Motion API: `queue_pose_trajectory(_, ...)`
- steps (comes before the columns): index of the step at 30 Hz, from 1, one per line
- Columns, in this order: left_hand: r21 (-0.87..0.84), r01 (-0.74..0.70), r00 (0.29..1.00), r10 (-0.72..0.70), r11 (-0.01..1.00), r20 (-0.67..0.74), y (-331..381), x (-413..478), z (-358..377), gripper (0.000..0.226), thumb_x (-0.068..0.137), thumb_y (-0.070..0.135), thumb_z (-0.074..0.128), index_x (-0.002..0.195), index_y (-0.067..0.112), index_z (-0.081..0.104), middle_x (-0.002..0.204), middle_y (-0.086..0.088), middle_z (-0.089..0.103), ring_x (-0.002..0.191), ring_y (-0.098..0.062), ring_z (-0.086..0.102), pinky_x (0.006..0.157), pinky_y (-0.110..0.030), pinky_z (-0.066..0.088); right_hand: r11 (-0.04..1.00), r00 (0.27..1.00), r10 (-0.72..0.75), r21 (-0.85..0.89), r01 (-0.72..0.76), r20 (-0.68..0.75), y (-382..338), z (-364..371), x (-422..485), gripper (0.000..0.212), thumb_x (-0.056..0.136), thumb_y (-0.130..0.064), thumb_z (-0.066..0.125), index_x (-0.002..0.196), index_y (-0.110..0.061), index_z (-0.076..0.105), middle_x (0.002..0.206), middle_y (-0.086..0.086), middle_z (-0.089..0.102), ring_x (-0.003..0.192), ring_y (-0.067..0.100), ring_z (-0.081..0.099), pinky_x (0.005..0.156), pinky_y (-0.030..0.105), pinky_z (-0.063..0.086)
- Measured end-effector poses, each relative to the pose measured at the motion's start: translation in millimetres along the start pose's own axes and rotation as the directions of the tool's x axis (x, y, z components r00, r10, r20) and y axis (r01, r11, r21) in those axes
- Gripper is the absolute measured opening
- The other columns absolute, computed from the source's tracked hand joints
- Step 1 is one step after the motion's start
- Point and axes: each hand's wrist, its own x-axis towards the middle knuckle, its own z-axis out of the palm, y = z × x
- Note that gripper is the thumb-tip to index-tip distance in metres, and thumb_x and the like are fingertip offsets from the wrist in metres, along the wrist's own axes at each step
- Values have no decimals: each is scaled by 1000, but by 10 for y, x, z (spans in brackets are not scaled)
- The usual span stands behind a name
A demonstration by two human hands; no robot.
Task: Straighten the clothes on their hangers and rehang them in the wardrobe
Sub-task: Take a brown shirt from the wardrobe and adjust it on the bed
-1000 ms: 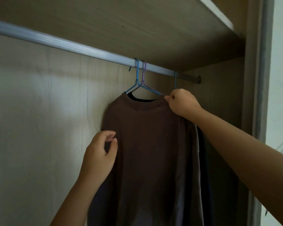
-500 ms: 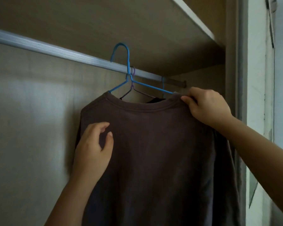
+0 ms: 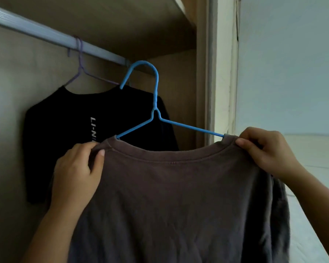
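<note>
A brown shirt (image 3: 179,196) hangs on a blue wire hanger (image 3: 156,99) that is off the rail and held out in front of the wardrobe. My left hand (image 3: 76,173) grips the shirt's left shoulder by the collar. My right hand (image 3: 266,150) pinches its right shoulder over the hanger's end. Behind it, a black T-shirt (image 3: 68,133) with white lettering stays on a purple hanger (image 3: 80,67) hooked over the metal rail (image 3: 46,33).
A wooden shelf (image 3: 122,19) runs above the rail. The wardrobe's side panel and door frame (image 3: 217,73) stand at the right, with a pale wall (image 3: 292,63) beyond. The back panel (image 3: 8,111) is bare to the left of the black T-shirt.
The blue hanger with the brown shirt has come off the rail and moved out towards me and to the right. My left hand has risen to grip the left shoulder. The black T-shirt is now uncovered.
</note>
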Motion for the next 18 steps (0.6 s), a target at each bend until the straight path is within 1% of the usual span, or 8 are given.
queue_pose_trajectory(1,-39,-20,1000,20,999,19,57,-43,76,32,92,29,47,95,1,61,84,-16,64,77,-34,61,65,-36,43,999,999,33,-20,-32,8,77,-58,-102,23,70,-53,40,59,-36,51,61,5,58,72,18,53,55,24,37)
queue_pose_trajectory(4,-178,1,991,23,984,130,246,-190,365,13,86,11,57,88,0,63,79,-13,66,72,-31,61,63,-32,38,986,989,141,-93,-136,45,293,-222,-437,16,70,-55,38,65,-48,52,82,-8,59,66,13,52,53,19,36)
queue_pose_trajectory(6,-286,40,975,26,957,223,385,-329,564,8,84,9,60,85,2,64,74,-9,65,69,-28,60,61,-32,40,961,967,246,-146,-236,59,398,-320,-708,13,71,-54,41,66,-48,52,82,-9,60,69,14,53,55,17,37)
queue_pose_trajectory(9,-401,70,942,72,913,329,610,-607,865,5,81,7,63,82,3,66,70,-8,64,66,-26,58,59,-29,41,891,905,422,-206,-404,54,522,-473,-1237,14,76,-39,51,65,-47,53,78,-13,61,70,7,56,58,11,37)
queue_pose_trajectory(12,-492,75,891,163,867,423,895,-885,1146,4,80,5,64,81,2,67,70,-8,65,65,-20,55,56,-20,38,781,805,592,-271,-562,38,568,-677,-1832,27,82,-29,58,58,-39,53,63,-16,61,62,-6,54,57,6,37)
queue_pose_trajectory(14,-563,88,844,239,822,480,1106,-1044,1312,3,79,5,66,79,2,67,67,-5,63,63,-16,53,56,-10,37,682,710,703,-314,-661,33,530,-838,-2208,34,87,-19,60,59,-37,52,57,-9,59,64,-6,54,58,6,39)
queue_pose_trajectory(15,-597,89,820,282,797,499,1217,-1117,1389,2,78,5,67,78,3,67,65,-3,61,61,-15,53,56,-9,37,630,662,749,-337,-699,26,494,-921,-2381,32,88,-18,58,61,-33,53,60,-9,59,67,-5,55,59,8,40)
queue_pose_trajectory(18,-673,71,751,405,736,522,1571,-1389,1582,2,76,4,69,76,3,67,64,-5,63,61,-18,54,55,-23,38,465,522,851,-380,-800,-58,342,-1162,-2890,34,89,-24,57,57,-36,52,59,-7,59,70,1,54,59,14,39)
